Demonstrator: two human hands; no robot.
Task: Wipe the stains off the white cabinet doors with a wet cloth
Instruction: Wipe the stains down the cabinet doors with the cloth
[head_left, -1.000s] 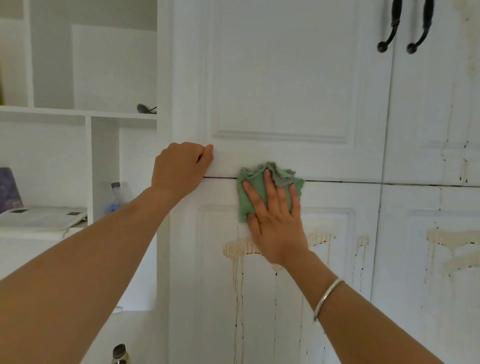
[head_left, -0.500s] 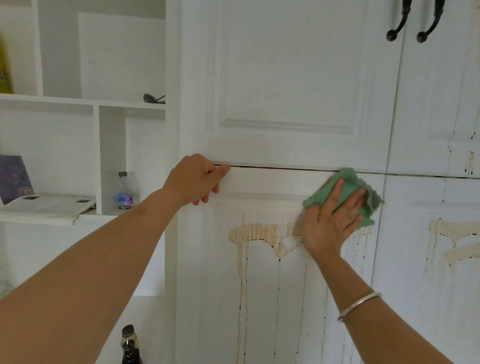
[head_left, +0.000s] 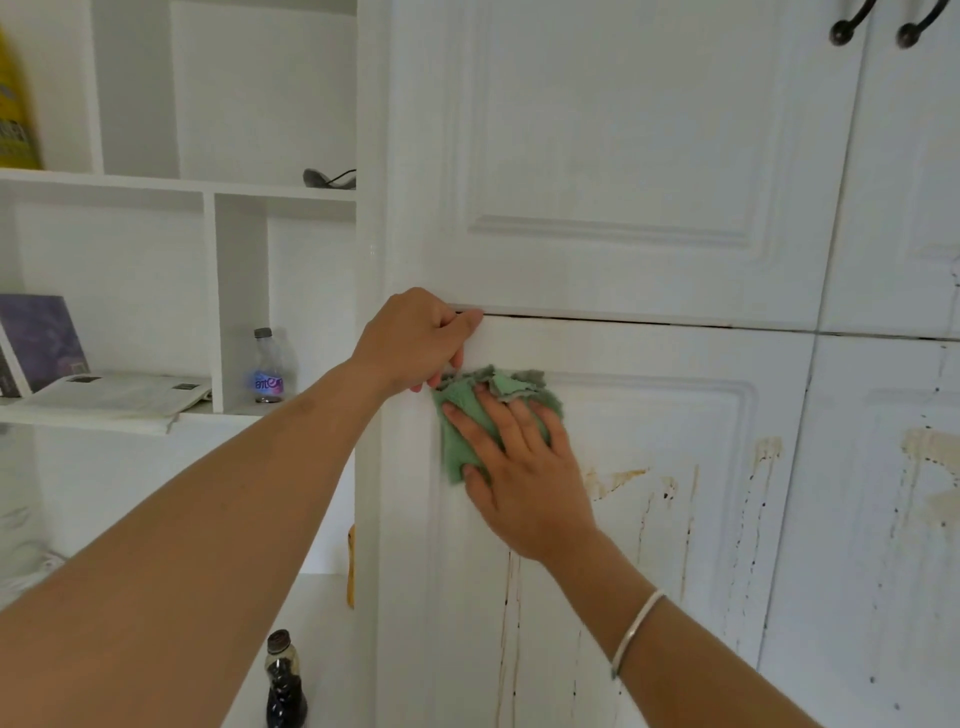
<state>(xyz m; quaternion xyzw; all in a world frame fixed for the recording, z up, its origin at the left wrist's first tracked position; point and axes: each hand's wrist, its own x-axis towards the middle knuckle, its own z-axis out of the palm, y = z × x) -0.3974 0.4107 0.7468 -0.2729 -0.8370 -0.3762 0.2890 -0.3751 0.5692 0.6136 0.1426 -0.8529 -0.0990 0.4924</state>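
Pressing flat, the right hand (head_left: 524, 478) spreads straight fingers (head_left: 498, 421) over the green cloth (head_left: 457, 415), pinning it against the upper left corner of the lower door (head_left: 675, 597). The left hand (head_left: 415, 343) curls round that door's top edge, just left of the cloth, apparently steadying it. Tan stains (head_left: 615, 478) lie just right of the wiping hand, with thin drips running down. More stains mark the right door (head_left: 883, 597). Likely trouble: the bunched cloth covers little, so a wide stroke could smear residue, and squeezed-out water may carry brown runs lower.
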